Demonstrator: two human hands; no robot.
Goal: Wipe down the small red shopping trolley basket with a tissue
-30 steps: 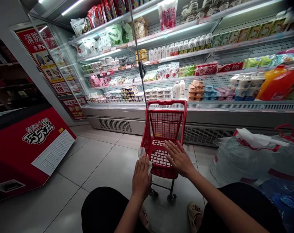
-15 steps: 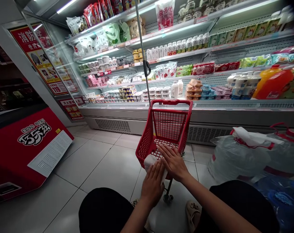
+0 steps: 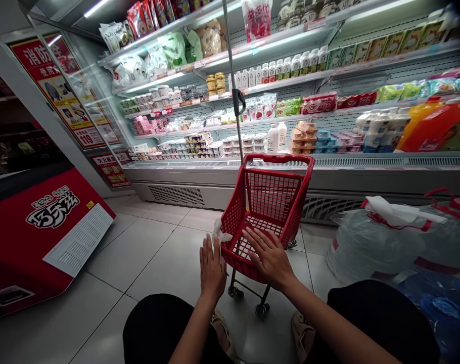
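A small red plastic shopping cart with a lattice basket stands in front of me. At its near left rim is my left hand, fingers stretched up and side by side. A crumpled white tissue sticks out past the inner side of that hand, against the cart's left side; it appears tucked between thumb and palm, which are partly hidden. My right hand is at the cart's near right edge, fingers spread over the basket and holding nothing. Whether its palm touches the rim, I cannot tell.
Beyond the cart runs a refrigerated display case with stocked shelves. A red freezer is to the left. Wrapped water bottles stand at the right, with a blue bottle below them. My knees flank the cart.
My left hand has moved left, away from my right hand, and the tissue has gone with it. The cart has shifted slightly to the right. My right hand stays nearly in place.
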